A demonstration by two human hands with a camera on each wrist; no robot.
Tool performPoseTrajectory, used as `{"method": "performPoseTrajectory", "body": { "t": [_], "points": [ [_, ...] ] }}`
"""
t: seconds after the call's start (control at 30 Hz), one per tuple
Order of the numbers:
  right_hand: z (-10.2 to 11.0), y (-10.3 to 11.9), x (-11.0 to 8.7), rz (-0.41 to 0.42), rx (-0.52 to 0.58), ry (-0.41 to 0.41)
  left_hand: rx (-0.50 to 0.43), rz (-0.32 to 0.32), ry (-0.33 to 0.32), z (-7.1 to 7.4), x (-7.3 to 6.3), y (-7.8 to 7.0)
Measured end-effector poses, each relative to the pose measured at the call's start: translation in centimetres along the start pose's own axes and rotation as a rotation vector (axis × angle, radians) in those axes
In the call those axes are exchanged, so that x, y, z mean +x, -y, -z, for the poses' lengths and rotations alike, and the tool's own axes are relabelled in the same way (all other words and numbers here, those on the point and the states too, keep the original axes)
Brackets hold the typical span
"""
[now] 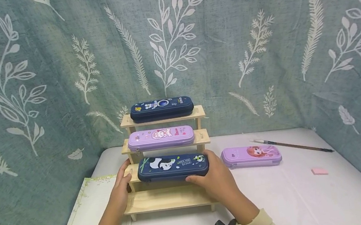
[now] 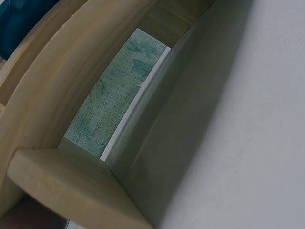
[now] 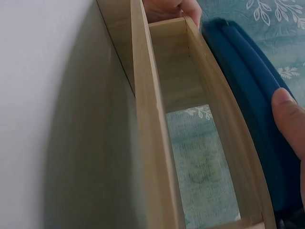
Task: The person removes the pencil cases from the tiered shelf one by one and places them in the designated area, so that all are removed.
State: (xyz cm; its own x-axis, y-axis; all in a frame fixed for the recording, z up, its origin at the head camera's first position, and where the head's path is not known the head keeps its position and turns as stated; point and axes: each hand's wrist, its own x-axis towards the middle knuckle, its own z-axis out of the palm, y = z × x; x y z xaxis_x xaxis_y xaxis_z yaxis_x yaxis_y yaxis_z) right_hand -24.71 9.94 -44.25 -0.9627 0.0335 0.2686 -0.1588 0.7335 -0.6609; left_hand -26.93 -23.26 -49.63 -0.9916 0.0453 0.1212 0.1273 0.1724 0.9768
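A dark blue panda pencil case (image 1: 173,167) is at the second step from the bottom of a wooden tiered stand (image 1: 171,199). My right hand (image 1: 218,178) grips its right end, with the thumb (image 3: 289,117) along the front side. With my left hand (image 1: 120,185) I hold the left end of that same step. Above, a lilac pencil case (image 1: 151,140) lies on one step and a navy space pencil case (image 1: 163,109) on the top one. The left wrist view shows the stand's wood (image 2: 71,186) but no clear part of the hand.
Right of the stand, another lilac pencil case (image 1: 247,157) lies on the white table (image 1: 289,196). Beyond it are a paintbrush (image 1: 299,146) and a pink eraser (image 1: 319,171). A leaf-patterned curtain (image 1: 215,67) hangs behind. The stand's bottom step holds nothing.
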Motion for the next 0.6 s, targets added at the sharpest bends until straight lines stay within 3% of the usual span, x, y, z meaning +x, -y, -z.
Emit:
{"method": "performPoseTrajectory", "body": {
  "t": [0.2, 0.6],
  "points": [
    [0.9, -0.9, -0.2, 0.019, 0.029, 0.000, 0.000, -0.008, 0.009, 0.0, 0.0, 0.0],
    [3.1, -2.3, -0.4, -0.042, 0.052, 0.045, -0.025, -0.006, 0.014, 0.1, 0.0, 0.1]
  ]
}}
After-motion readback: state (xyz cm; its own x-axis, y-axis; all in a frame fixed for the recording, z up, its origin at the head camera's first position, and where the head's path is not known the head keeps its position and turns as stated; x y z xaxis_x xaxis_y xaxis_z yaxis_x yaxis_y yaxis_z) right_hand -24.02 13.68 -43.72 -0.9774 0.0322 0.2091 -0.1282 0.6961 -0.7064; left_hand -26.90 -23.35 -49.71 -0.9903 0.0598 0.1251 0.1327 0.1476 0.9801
